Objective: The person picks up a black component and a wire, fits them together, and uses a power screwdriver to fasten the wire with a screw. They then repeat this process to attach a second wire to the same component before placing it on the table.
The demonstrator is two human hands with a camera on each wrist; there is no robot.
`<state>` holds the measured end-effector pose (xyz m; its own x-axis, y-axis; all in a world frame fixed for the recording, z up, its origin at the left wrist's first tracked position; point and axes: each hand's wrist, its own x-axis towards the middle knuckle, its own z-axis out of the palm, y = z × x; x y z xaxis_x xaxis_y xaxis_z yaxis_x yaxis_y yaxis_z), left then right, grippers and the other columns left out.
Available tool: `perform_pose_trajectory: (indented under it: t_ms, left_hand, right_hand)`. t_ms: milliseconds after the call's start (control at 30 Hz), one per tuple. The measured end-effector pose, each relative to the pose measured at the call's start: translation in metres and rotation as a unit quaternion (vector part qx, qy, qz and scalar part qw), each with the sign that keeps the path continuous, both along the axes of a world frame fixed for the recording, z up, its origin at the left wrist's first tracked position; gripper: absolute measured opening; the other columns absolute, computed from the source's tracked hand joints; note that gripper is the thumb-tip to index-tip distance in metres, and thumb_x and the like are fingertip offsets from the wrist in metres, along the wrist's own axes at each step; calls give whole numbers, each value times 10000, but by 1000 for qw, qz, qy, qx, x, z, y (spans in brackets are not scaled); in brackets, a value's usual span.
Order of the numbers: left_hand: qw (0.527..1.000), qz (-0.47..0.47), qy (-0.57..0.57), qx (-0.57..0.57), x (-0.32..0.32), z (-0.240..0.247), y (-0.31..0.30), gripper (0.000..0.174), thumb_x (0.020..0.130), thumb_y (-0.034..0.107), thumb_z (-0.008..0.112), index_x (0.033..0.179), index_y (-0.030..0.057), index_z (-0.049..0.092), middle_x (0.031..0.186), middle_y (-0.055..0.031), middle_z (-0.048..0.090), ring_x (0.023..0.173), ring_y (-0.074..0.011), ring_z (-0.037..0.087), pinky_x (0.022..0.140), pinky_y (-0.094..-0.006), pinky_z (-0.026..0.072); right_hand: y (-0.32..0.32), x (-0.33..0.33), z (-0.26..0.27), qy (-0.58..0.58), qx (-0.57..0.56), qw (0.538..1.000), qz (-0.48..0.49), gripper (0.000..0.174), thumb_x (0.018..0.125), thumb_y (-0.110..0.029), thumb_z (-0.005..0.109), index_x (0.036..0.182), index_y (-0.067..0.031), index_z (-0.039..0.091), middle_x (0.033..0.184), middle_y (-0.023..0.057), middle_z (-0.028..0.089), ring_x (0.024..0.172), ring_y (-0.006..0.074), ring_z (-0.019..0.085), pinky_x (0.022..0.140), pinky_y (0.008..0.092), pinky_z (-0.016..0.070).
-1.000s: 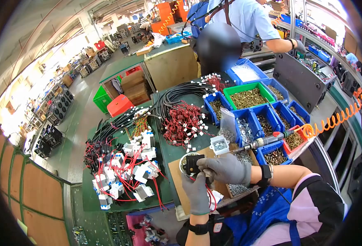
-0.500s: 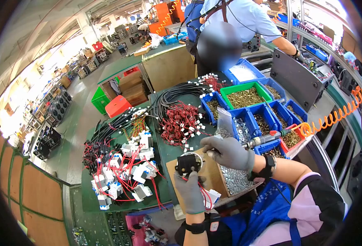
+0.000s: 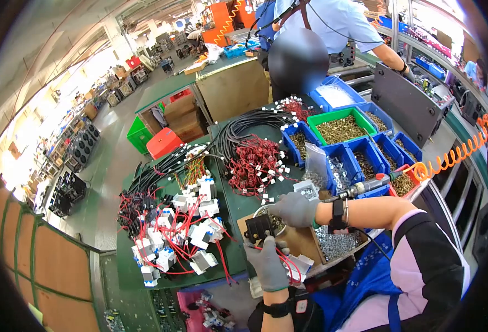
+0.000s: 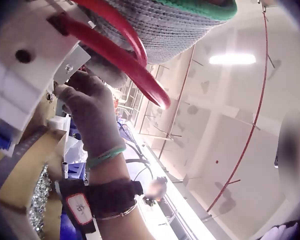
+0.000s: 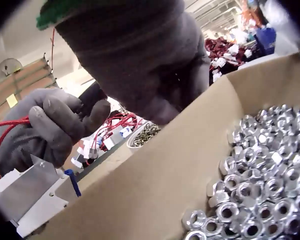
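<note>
A black block-shaped part (image 3: 259,228) sits in the gloved left hand (image 3: 269,264), which grips it by its lower edge. Red wires (image 3: 291,264) run from beside that hand to a white bracket-shaped piece (image 5: 37,192) hanging below the palm. The gloved right hand (image 3: 296,209) reaches over a round white bowl (image 5: 131,145) of small brass-coloured screws (image 3: 277,222), just right of the black part. Its fingers point down at the bowl; I cannot tell whether they pinch a screw. In the left wrist view, the right hand (image 4: 92,112) shows behind the bracket.
A cardboard box of silver nuts (image 5: 265,185) stands close to the right hand. Beyond lie a power screwdriver (image 3: 363,187) on an orange coiled hose and several blue bins (image 3: 343,157) of hardware. White parts with red wires (image 3: 186,232) cover the left table. Another person stands behind.
The right hand left the black part, rose to the right near the nut box, then came back left over the screw bowl. The left hand keeps hold of the black part. The head view shifted slightly.
</note>
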<state>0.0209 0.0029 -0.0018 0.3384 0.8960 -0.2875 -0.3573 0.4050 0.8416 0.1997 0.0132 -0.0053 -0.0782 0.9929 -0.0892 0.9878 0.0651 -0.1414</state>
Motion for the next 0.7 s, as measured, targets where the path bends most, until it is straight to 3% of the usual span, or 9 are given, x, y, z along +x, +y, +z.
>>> perform_pose_trajectory:
  t_ms: [133, 367, 567, 700]
  left_hand:
    - [1000, 18, 1, 0, 1, -6, 1, 245, 887, 0, 568, 1119, 33, 497, 829, -88, 596, 549, -156, 611, 433, -271, 525]
    - [1000, 18, 8, 0, -1, -2, -3, 251, 889, 5, 563, 1127, 30, 486, 833, -79, 588, 547, -152, 605, 441, -267, 522]
    - [1000, 12, 19, 21, 4, 0, -3, 251, 884, 7, 565, 1125, 36, 498, 854, -80, 604, 551, -148, 607, 439, -268, 520]
    - [999, 13, 26, 42, 11, 3, -6, 260, 879, -7, 562, 1121, 30, 474, 835, -85, 610, 538, -156, 615, 434, -274, 504]
  right_hand:
    - [12, -2, -14, 7, -38, 999, -10, 294, 775, -152, 672, 1068, -130, 648, 928, 195, 669, 894, 380, 656, 748, 487, 531]
    - [-2, 17, -6, 165, 39, 985, -34, 308, 791, -140, 613, 1091, -78, 636, 906, 227, 674, 913, 414, 650, 807, 493, 500]
    - [-16, 24, 19, 358, 22, 932, -53, 299, 803, -135, 621, 1082, -55, 694, 964, 161, 715, 903, 297, 688, 839, 391, 527]
    - [-32, 19, 40, 393, 43, 916, -70, 250, 813, -157, 639, 1033, -62, 712, 972, 124, 723, 905, 255, 690, 842, 368, 530]
